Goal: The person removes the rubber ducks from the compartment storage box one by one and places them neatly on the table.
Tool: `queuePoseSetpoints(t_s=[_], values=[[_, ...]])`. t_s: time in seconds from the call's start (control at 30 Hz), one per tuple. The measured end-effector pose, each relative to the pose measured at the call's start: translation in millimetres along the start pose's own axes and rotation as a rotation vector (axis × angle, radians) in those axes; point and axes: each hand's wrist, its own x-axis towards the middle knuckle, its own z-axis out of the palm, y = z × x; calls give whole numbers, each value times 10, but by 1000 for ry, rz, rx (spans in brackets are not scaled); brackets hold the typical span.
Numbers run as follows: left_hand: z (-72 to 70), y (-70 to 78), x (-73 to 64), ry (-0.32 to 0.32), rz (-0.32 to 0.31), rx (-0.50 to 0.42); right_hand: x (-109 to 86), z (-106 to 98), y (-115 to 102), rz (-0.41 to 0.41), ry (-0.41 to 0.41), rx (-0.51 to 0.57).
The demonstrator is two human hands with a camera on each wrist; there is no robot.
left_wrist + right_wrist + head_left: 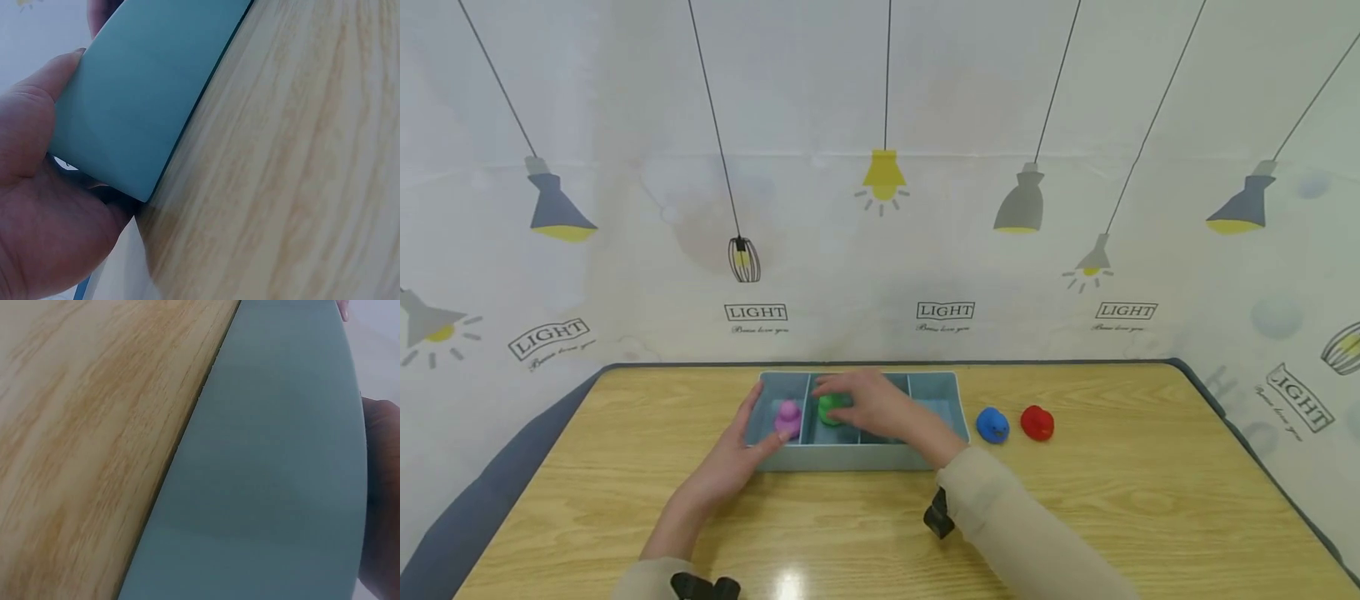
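Head: hands (730, 458) (880, 406) at tray (857, 458) (w/ grn toy (827, 409))

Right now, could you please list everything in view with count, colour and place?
tray: one, pale blue-green, on table
purple toy: one, purple, tray's leftmost compartment
green toy: one, green, next compartment
blue toy: one, blue, right of tray
red toy: one, red, right of blue toy
table: one, wood-brown, under tray
backdrop: one, whitish, behind table
printed lamps: eight, mixed colours, backdrop
LIGHT labels: five, black, backdrop
edging: one, dark blue, table's edges
wrist devices: two, black, wrists
sleeves: two, beige, forearms
hands: two, bare, at tray
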Motion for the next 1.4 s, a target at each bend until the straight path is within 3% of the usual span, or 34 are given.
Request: queuePoseSetpoints(t_s=[0.5, 1.2, 1.4], values=[[-11, -5, 10, -8, 1, 18, 56, 31, -3, 17, -97, -64], [-7, -4, 11, -7, -5, 1, 133, 61, -61, 92, -167, -161], [-6, -13, 16, -8, 2, 0, 128, 64, -62, 78, -162, -183]])
